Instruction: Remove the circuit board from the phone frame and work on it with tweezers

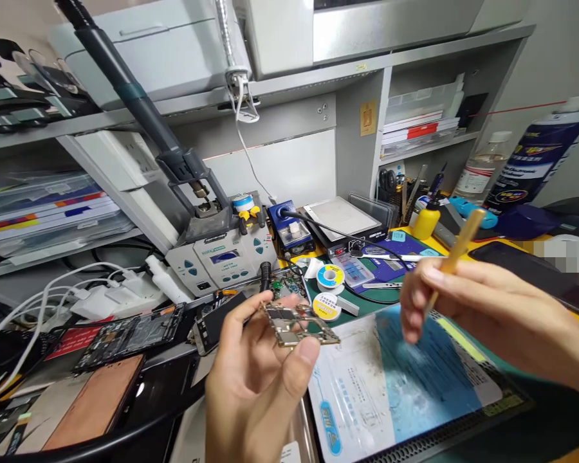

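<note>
My left hand (260, 392) grips a small phone circuit board (294, 325) by its edges, thumb in front and fingers behind, tilted above the bench. Pinched in my right hand (444, 302) is a slim gold-coloured pen-like tool (463, 241), its upper end slanting up to the right. The tool's lower end is blurred and partly behind the fingers, so its kind does not show. Below my right hand lies a blue-and-white printed work mat (352, 392). The board and the tool are apart.
Behind my hands stand a soldering station (226, 257), a solder spool (329, 276), a heating plate (342, 218) and a yellow bottle (425, 222). At left lie an opened phone (130, 334) and a copper-coloured panel (96, 402). A spray can (535, 154) stands at right.
</note>
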A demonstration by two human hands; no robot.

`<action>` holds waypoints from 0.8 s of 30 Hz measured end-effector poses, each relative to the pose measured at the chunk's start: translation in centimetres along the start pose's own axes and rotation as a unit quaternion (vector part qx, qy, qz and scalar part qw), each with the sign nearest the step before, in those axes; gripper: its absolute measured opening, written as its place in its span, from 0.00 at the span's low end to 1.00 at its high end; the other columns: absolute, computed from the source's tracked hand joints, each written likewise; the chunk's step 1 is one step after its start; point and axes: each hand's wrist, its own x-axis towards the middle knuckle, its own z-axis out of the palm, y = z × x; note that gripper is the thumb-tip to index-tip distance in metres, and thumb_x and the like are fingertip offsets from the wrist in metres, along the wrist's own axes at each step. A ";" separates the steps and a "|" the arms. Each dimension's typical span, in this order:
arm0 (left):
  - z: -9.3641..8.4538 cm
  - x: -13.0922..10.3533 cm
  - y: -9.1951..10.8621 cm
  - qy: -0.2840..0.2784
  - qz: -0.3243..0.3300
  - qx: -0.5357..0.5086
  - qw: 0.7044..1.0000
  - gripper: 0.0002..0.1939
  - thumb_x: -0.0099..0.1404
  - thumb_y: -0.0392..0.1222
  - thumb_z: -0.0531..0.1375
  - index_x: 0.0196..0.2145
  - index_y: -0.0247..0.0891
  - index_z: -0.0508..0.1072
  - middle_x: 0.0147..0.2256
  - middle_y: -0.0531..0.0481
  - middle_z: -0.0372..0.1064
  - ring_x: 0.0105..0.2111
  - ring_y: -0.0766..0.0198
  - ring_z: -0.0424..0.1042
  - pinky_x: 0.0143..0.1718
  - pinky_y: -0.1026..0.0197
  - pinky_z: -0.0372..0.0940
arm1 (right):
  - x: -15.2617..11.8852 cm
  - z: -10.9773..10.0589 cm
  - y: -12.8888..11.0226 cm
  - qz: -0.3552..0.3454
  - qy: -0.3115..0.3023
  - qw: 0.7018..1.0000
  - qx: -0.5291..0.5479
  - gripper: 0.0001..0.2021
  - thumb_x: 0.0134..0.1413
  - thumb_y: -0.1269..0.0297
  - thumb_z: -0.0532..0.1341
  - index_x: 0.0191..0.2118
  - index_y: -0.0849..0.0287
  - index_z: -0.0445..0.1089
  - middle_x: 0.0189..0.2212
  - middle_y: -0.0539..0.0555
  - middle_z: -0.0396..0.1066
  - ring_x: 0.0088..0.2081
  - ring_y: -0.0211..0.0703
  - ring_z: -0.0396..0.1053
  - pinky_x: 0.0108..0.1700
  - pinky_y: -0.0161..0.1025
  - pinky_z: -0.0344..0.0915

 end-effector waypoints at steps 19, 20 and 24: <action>0.2 -0.5 -1.0 -0.038 0.087 0.131 0.987 0.40 0.51 0.49 0.74 0.59 0.49 0.65 0.55 0.46 0.72 0.56 0.49 0.70 0.57 0.56 0.66 | 4.0 -8.9 -2.9 0.135 -0.031 0.786 -0.602 0.19 0.65 0.52 0.57 0.26 0.58 0.67 0.19 0.51 0.68 0.21 0.41 0.66 0.25 0.38 0.56; 0.1 -0.4 -1.2 -0.042 0.099 0.150 0.983 0.40 0.52 0.50 0.74 0.59 0.49 0.65 0.55 0.46 0.71 0.57 0.49 0.69 0.58 0.55 0.65 | 4.3 -9.1 -2.6 0.144 -0.025 0.777 -0.612 0.19 0.66 0.53 0.57 0.27 0.59 0.69 0.20 0.52 0.69 0.22 0.42 0.68 0.26 0.38 0.59; -0.8 0.2 -2.1 -0.062 0.235 0.300 0.922 0.33 0.59 0.48 0.69 0.60 0.50 0.66 0.55 0.46 0.69 0.56 0.49 0.67 0.61 0.50 0.58 | 5.2 -8.5 -1.4 0.115 -0.032 0.750 -0.651 0.14 0.67 0.53 0.61 0.39 0.61 0.73 0.32 0.52 0.74 0.34 0.43 0.73 0.40 0.43 0.71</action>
